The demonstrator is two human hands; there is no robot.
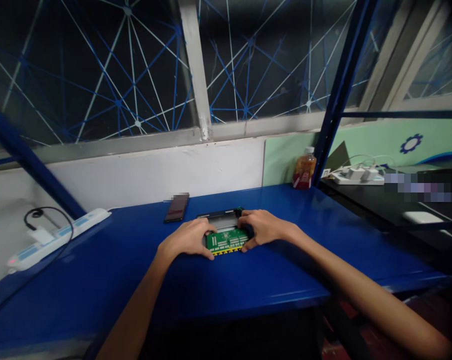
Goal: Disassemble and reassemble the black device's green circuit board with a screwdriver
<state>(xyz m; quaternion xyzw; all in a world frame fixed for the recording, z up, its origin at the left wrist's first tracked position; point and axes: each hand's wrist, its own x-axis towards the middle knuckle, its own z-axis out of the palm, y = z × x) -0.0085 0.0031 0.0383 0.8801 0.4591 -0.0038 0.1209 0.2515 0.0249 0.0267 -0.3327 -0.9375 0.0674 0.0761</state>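
Observation:
A green circuit board (pixel 228 239) with a row of yellow connectors along its near edge lies on the blue table. Behind it, and partly under it, is a dark frame with a grey panel (pixel 223 221). My left hand (pixel 190 237) grips the board's left side, thumb at the near corner and fingers at the far one. On the opposite side, my right hand (pixel 261 228) holds the right edge between thumb and curled fingers. The fingers hide both short edges of the board.
A phone (pixel 177 207) lies beyond my left hand. At the left stands a white power strip (pixel 61 240) with a plug and black cable. A bottle (pixel 304 169) is at the back right, near a blue post (pixel 333 105). A second power strip (pixel 357 176) sits on the black desk to the right.

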